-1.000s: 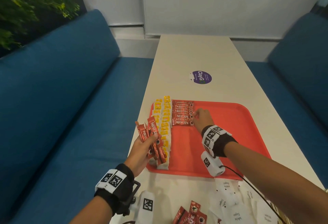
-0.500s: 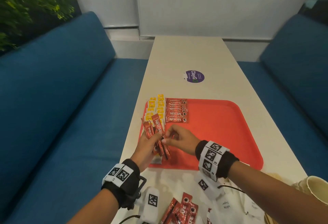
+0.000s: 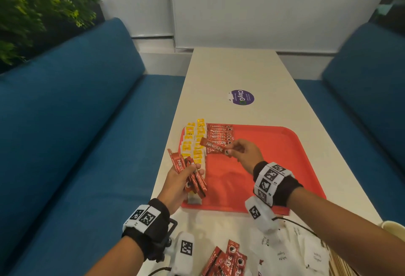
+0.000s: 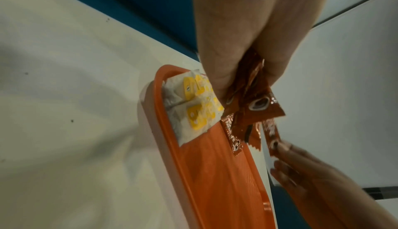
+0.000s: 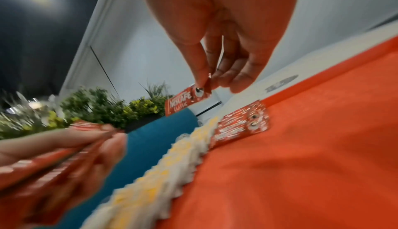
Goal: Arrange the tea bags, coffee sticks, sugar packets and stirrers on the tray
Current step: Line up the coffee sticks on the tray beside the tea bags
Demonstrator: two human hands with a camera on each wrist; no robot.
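An orange-red tray [image 3: 267, 166] lies on the pale table. Two rows of yellow-tagged tea bags [image 3: 192, 144] run along its left edge, with a row of red coffee sticks [image 3: 220, 132] beside them at the far end. My right hand [image 3: 245, 153] pinches one red coffee stick [image 3: 215, 146] by its end, held just above the tray near that row; the same stick [image 5: 186, 99] hangs from my fingertips in the right wrist view. My left hand [image 3: 182, 179] grips a fanned bunch of coffee sticks [image 3: 190, 175] over the tray's near left corner.
Loose coffee sticks [image 3: 228, 260] and white sugar packets [image 3: 291, 251] lie on the table in front of the tray. A paper cup rim [image 3: 394, 226] shows at the right edge. A purple sticker [image 3: 242, 97] lies beyond the tray. Blue benches [image 3: 76, 133] flank the table.
My right hand came back from the row to the left hand's bunch, took one stick from it, and now carries it forward toward the laid row. The left hand stays put.
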